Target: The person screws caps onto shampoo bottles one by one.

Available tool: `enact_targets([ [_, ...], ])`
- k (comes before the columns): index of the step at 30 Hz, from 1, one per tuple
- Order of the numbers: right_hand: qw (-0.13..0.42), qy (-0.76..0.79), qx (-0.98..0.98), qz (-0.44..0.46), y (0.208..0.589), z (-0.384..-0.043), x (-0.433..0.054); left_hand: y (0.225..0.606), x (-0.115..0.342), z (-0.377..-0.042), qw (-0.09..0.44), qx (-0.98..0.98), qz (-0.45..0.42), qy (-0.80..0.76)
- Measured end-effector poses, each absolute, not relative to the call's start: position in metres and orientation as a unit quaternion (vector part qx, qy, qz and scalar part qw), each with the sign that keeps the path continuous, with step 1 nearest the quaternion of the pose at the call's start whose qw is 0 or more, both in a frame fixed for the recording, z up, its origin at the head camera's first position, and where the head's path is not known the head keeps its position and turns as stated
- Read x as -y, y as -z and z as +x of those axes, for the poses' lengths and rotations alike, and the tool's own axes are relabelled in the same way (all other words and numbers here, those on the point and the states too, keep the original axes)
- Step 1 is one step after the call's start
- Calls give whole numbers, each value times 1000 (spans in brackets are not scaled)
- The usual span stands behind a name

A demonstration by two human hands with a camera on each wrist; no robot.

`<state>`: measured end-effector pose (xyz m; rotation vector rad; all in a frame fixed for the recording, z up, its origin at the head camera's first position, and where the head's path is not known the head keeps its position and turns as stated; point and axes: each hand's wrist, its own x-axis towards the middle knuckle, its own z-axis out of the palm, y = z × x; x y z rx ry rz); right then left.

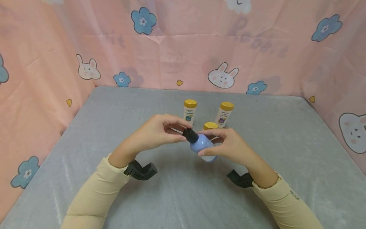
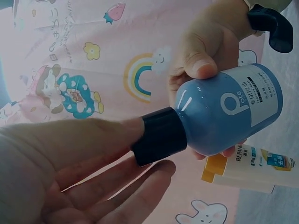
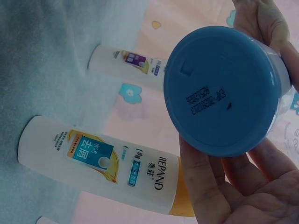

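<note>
A blue bottle with a black cap is held tilted above the table, cap toward the left. My right hand grips the bottle's body, thumb on the near side. My left hand pinches the black cap between thumb and fingers. In the left wrist view the blue bottle shows a white label, and the left thumb lies along the cap. From the right wrist, the bottle's round blue base shows printed dark characters, with the right fingers underneath.
Behind the hands, white bottles with gold caps stand on the grey table: one at the back left, one at the back right, and another whose gold cap shows above the right hand. A patterned pink cloth hangs behind.
</note>
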<state>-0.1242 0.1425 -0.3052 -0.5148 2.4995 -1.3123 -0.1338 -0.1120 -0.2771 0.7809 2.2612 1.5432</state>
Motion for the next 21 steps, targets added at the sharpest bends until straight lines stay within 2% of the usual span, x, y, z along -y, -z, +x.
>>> enact_targets([
  [11,139,457,-860,-182,306,-125,-144,280,108,-135,126,-809,221,-529],
  [21,133,461,-856,-193,307,-125,-144,282,109,-136,140,-795,245,-537],
])
